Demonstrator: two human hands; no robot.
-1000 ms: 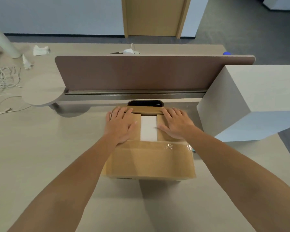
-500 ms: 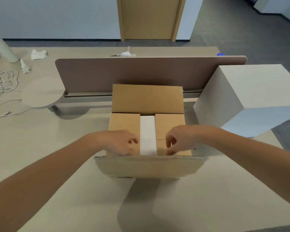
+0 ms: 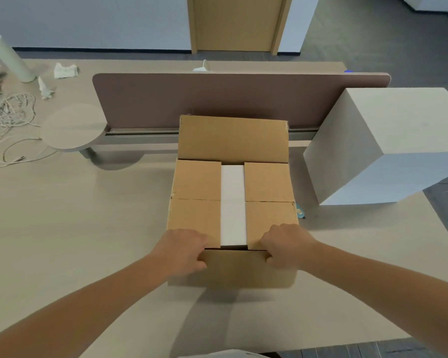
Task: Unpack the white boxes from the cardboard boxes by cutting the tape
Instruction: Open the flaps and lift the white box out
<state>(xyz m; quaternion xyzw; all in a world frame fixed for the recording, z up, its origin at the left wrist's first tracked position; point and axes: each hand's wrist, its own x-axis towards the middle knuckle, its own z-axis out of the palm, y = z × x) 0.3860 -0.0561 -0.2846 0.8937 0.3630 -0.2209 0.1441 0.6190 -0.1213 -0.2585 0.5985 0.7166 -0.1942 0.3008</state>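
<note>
A brown cardboard box [image 3: 197,200] sits on the table in front of me with its two long flaps open. The far flap [image 3: 233,138] stands up and the near flap [image 3: 241,267] folds down toward me. Both short inner flaps lie flat, and a strip of a white box [image 3: 232,205] shows in the gap between them. My left hand [image 3: 181,250] grips the near flap at its left end. At the flap's right end, my right hand [image 3: 286,248] grips it too. A small teal tool [image 3: 300,211] peeks out beside the box's right side.
A large white box [image 3: 388,140] stands at the right on the table [image 3: 62,228]. A brown divider panel [image 3: 217,99] runs behind the cardboard box. A round stand [image 3: 73,130], tangled white cables [image 3: 8,125], a pale tube [image 3: 8,58] and crumpled scraps lie at the far left.
Both hands left the box top, swung the far flap up, then came to the near edge and pulled the near flap down toward me.
</note>
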